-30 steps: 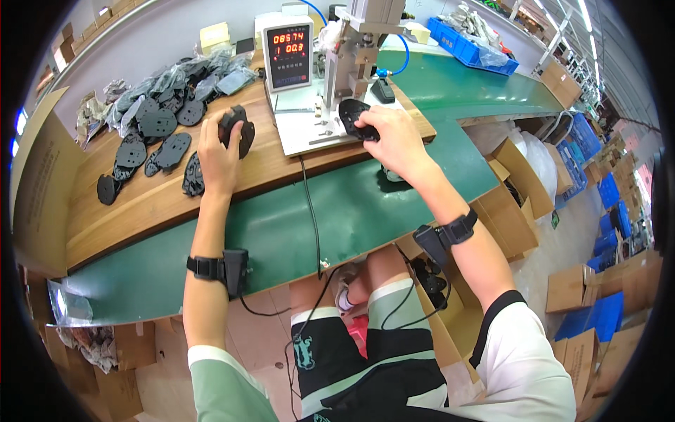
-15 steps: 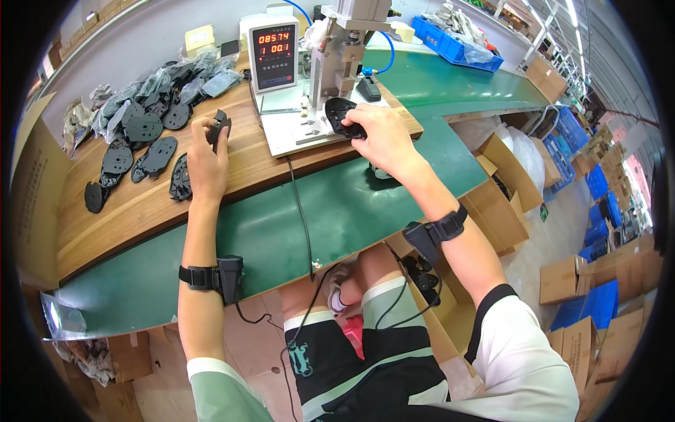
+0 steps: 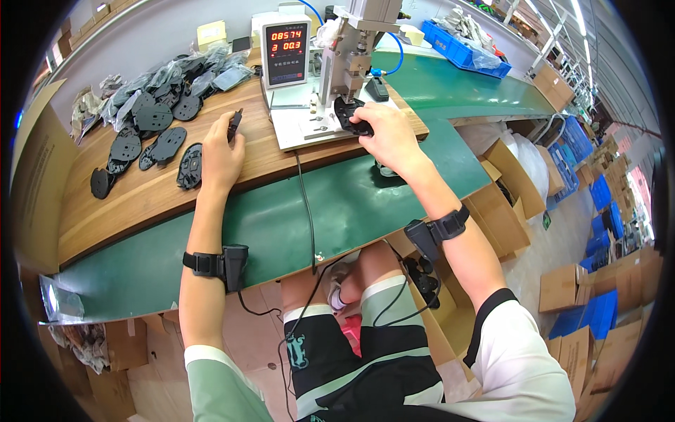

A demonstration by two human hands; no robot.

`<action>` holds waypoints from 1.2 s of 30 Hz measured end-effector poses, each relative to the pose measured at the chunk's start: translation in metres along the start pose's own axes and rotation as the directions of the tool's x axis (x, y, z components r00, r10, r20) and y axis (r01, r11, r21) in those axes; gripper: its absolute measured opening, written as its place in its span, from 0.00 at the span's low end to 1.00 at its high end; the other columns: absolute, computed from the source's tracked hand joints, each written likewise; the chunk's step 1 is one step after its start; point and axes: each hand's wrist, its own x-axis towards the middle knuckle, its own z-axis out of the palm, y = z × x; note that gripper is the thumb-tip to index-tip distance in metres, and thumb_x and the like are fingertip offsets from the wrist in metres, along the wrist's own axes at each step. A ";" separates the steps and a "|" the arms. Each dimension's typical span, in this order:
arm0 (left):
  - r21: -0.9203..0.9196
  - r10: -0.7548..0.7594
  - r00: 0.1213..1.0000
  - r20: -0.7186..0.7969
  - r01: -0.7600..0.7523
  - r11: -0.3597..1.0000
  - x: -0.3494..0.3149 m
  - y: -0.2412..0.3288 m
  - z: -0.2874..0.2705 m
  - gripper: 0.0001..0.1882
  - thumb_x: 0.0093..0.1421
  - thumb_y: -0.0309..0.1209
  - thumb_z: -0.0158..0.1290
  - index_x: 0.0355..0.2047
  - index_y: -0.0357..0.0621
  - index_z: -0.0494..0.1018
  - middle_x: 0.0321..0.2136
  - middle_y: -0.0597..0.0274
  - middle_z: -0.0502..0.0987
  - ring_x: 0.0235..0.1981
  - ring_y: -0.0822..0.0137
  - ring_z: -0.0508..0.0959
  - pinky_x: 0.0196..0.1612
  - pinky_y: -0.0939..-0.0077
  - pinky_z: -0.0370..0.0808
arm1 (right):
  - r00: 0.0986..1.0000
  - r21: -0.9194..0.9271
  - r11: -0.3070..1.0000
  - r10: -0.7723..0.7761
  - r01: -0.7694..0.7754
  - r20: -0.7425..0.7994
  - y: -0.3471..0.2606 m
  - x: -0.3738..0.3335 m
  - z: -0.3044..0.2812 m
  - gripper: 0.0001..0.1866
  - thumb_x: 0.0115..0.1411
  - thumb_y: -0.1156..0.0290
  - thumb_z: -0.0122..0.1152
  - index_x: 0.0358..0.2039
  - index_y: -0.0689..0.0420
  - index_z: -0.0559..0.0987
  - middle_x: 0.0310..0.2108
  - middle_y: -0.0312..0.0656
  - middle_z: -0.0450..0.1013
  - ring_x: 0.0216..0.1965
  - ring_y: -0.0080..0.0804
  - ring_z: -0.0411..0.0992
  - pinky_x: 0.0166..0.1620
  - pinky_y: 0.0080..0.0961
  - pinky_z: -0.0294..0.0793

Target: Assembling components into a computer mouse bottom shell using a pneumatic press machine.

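My right hand pinches a black plastic shell by its near right edge. The shell is on the white base plate of a bench press, right below the press's metal head. In my left hand, held above the wooden board, is a thin black plastic part, seen nearly edge-on between thumb and fingers. Beside that wrist another black shell lies on the wood, its ribbed inside showing. Several flat black plates are heaped farther left.
A white control box with a red lit display stands left of the press. Clear plastic bags lie behind the plates. A blue crate sits at the far right. A black cable crosses the green tabletop. Cardboard boxes stand at right.
The part in my left hand has turned to a narrower edge-on view. My right hand stays at the shell under the press. The display's digits differ, and the whole view has shifted slightly.
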 end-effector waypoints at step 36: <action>0.062 0.013 0.999 -0.046 -0.010 0.998 -0.003 0.005 -0.003 0.24 0.75 0.26 0.51 0.70 0.50 0.70 0.54 0.43 0.81 0.56 0.42 0.79 0.58 0.53 0.75 | 0.999 -0.096 0.995 -0.032 0.035 0.035 -0.006 0.001 -0.003 0.16 0.50 0.79 0.70 0.42 0.57 0.84 0.40 0.44 0.80 0.45 0.50 0.79 0.49 0.45 0.79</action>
